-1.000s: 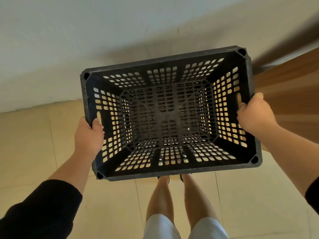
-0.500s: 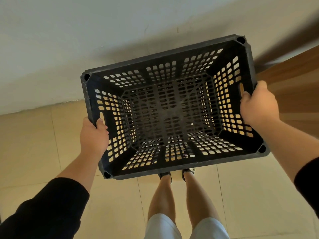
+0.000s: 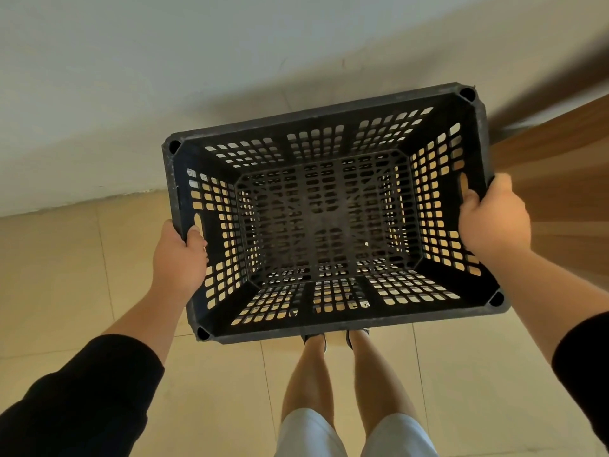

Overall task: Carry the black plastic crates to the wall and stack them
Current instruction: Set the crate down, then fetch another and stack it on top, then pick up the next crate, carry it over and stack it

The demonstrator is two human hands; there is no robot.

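The black plastic crate is a rectangular, open-topped box with slotted lattice walls and floor and nothing inside. It is held off the floor between the two grips on its short ends, its rim tilted, the right end higher than the left.

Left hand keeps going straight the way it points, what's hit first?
The left hand already grips the crate rim; pushed on, likely the white wall, though depth is unclear.
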